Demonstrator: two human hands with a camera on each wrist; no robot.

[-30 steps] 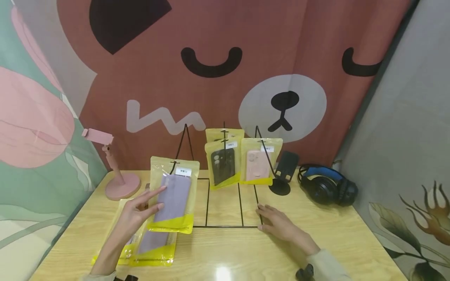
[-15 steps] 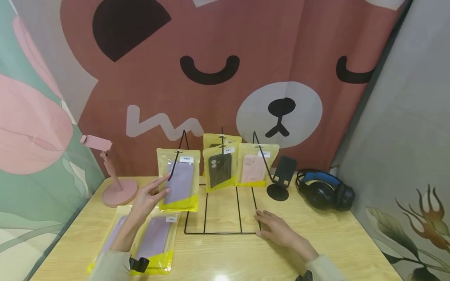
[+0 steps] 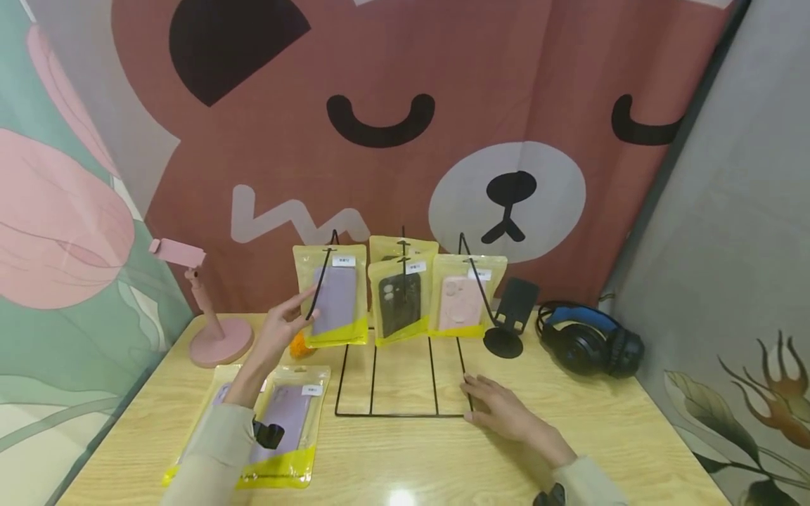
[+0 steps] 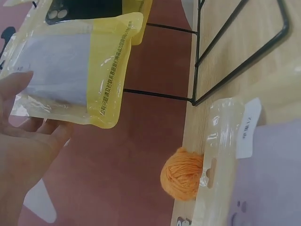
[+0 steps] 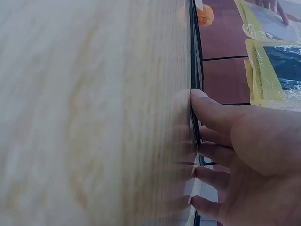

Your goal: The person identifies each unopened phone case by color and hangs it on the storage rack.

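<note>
My left hand (image 3: 283, 329) holds the left side edge of a bagged purple phone case (image 3: 335, 301), thumb in front and fingers behind. The bag's hang hole is on the left hook of a black wire rack (image 3: 400, 416). On the other hooks hang bagged black phone cases (image 3: 401, 303) and a bagged pink phone case (image 3: 462, 302). My right hand (image 3: 500, 407) rests at the rack base's right front corner. In the right wrist view, its thumb (image 5: 200, 93) touches the wire frame and its fingertips rest on the tabletop.
Two more bagged purple cases (image 3: 285, 414) lie on the table at left, partly under my left forearm. A pink phone stand (image 3: 221, 341) is behind them, near an orange yarn ball (image 4: 182, 174). A black phone stand (image 3: 515, 306) and headphones (image 3: 588, 341) stand at right.
My left hand has moved the bagged purple case up and back along the left hook, toward the rack's rear. The orange ball came into view. The right hand stays on the rack base.
</note>
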